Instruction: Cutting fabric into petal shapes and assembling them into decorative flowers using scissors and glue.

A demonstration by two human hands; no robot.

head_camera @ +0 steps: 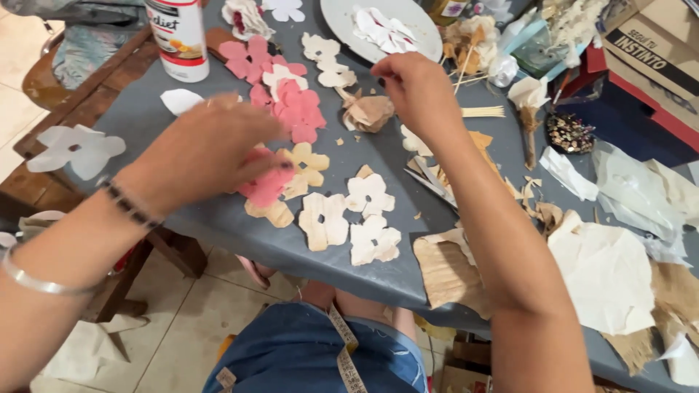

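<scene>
Pink paper flower [268, 185] sits pinched under the left hand [207, 149] on the grey worktop [218, 218]. Just beyond it, the right hand [415, 87] hovers near the white plate [342, 22], fingers curled; whether it grips anything I cannot tell.

Pink flower cutout [268, 185] — flat on the grey table, overlapping cream flower cutouts [306, 169], partly covered.

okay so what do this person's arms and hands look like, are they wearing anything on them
Both arms are bare, with no sleeves or gloves. The left hand has a dark beaded bracelet at the wrist and a plain silver bangle further up the forearm. The right hand shows no jewellery in this view.
</scene>
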